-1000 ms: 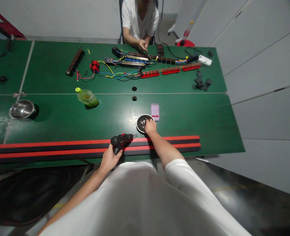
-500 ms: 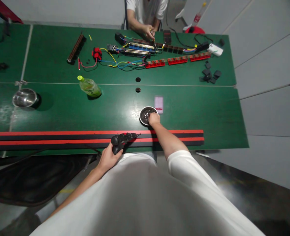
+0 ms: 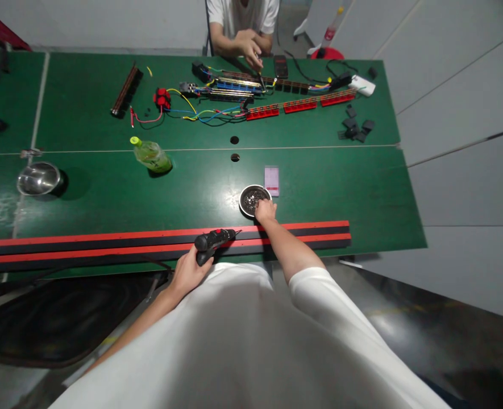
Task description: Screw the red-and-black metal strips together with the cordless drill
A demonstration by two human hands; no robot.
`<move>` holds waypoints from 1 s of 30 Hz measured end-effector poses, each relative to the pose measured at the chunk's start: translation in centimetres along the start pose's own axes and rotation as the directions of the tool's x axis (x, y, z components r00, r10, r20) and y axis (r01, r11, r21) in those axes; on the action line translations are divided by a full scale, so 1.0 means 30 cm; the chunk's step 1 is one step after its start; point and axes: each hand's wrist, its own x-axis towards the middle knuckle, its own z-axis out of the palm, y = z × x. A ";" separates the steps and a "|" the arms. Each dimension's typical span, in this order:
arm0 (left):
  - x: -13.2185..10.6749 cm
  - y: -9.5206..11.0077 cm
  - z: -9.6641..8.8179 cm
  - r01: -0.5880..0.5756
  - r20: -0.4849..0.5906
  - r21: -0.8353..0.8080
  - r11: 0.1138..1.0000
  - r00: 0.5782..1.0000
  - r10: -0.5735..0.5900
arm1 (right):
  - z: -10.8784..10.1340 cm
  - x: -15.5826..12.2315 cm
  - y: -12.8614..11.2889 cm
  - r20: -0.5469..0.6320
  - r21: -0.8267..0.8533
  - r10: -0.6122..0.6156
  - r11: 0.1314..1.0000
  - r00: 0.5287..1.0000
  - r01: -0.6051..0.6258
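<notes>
My left hand (image 3: 190,271) is wrapped round the grip of a black cordless screwdriver (image 3: 208,241), whose bit points right over two long red-and-black rails (image 3: 302,232). The rails lie side by side along the table's near edge. At the near right rim of a round bowl (image 3: 241,209), my right hand (image 3: 266,211) has its fingers bent together and dipped inside. Small shiny bits, apparently screws (image 3: 251,199), cover the bowl's bottom. My fingertips are partly hidden, and I cannot make out what they pinch. Touching the bowl's far right side is a small pinkish card or pad (image 3: 271,180).
Across the green table (image 3: 200,199), a person in a white shirt (image 3: 242,25) handles wired strips (image 3: 238,88). A green-capped bottle (image 3: 154,157) and a steel bowl (image 3: 38,179) stand at left. Black plastic pieces (image 3: 356,129) lie at right. A dark chair (image 3: 63,318) is below left.
The view has shifted and turned slightly. My right hand stays at the bowl, with its fingers a little nearer the rim. My left hand keeps the screwdriver. The person opposite has moved their hands.
</notes>
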 end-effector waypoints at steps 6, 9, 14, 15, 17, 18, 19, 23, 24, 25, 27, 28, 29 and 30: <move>0.004 -0.024 0.022 -0.017 -0.026 0.014 1.000 1.000 0.018 | 0.006 -0.004 -0.012 -0.008 0.002 0.020 1.000 1.000 -0.020; 0.003 -0.024 0.023 -0.031 -0.033 0.018 0.999 0.999 0.031 | 0.006 -0.004 -0.012 -0.008 0.003 0.029 1.000 1.000 -0.029; 0.000 -0.017 0.015 -0.042 -0.038 0.026 0.999 0.998 0.043 | 0.014 0.003 -0.014 -0.018 0.015 0.051 0.999 0.999 -0.051; 0.000 -0.017 0.014 -0.041 -0.039 0.030 0.999 0.998 0.042 | 0.017 0.005 -0.015 -0.024 0.019 0.055 0.998 0.998 -0.054; 0.000 -0.016 0.012 -0.045 -0.038 0.030 0.999 0.998 0.046 | 0.024 0.009 -0.015 -0.032 0.027 0.056 0.998 0.998 -0.056; 0.000 -0.015 0.010 -0.053 -0.036 0.030 0.998 0.998 0.054 | 0.027 0.011 -0.014 -0.034 0.033 0.054 0.998 0.998 -0.052; 0.001 -0.012 0.008 -0.062 -0.033 0.032 0.998 0.998 0.063 | 0.030 0.012 -0.012 -0.036 0.039 0.049 0.998 0.998 -0.047; 0.003 0.010 -0.008 -0.087 -0.012 0.065 0.994 0.996 0.088 | 0.039 0.012 0.000 -0.051 0.061 0.025 0.998 0.998 -0.022; 0.003 0.018 -0.013 -0.094 -0.006 0.078 0.992 0.995 0.095 | 0.041 0.011 0.004 -0.057 0.067 0.019 0.998 0.998 -0.015; 0.003 0.025 -0.017 -0.104 0.001 0.097 0.990 0.995 0.104 | 0.043 0.010 0.008 -0.064 0.075 0.015 0.997 0.998 -0.011; 0.003 0.038 -0.026 -0.126 0.018 0.150 0.981 0.992 0.125 | 0.051 0.009 0.015 -0.080 0.098 0.007 0.995 0.997 0.001; 0.002 0.044 -0.029 -0.136 0.030 0.181 0.974 0.991 0.133 | 0.056 0.009 0.019 -0.089 0.115 0.001 0.993 0.996 0.009; 0.002 0.049 -0.031 -0.143 0.044 0.211 0.967 0.990 0.137 | 0.062 0.009 0.023 -0.100 0.135 -0.006 0.991 0.995 0.020; 0.001 0.054 -0.033 -0.149 0.058 0.239 0.960 0.989 0.139 | 0.068 0.009 0.027 -0.111 0.160 -0.013 0.987 0.994 0.031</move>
